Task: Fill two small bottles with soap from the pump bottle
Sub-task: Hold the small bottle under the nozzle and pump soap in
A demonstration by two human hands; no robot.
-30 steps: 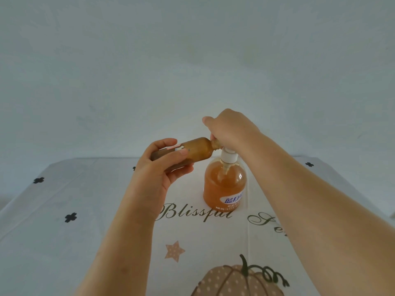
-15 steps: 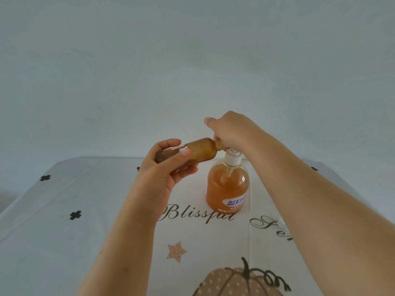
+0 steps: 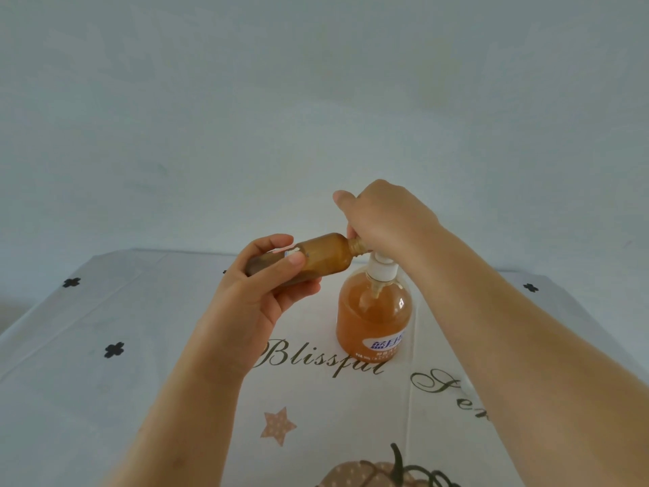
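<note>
A clear pump bottle point(image 3: 373, 316) of orange soap stands on the table, with a blue label low on its front. My right hand point(image 3: 384, 216) covers its white pump head from above, fingers curled round it. A small amber bottle point(image 3: 325, 256) lies nearly level in the air, its open neck against the pump spout under my right hand. My left hand point(image 3: 261, 286) grips its lower half, thumb on top. The pump spout is hidden by my right hand. I see only one small bottle.
The table point(image 3: 105, 398) wears a white cloth printed with black crosses, script lettering, a tan star point(image 3: 278, 424) and a pumpkin point(image 3: 372, 474) at the near edge. A plain pale wall stands behind the table.
My hands, the small bottle and the pump bottle keep the same pose. The whole scene sits slightly lower in view than one second ago.
</note>
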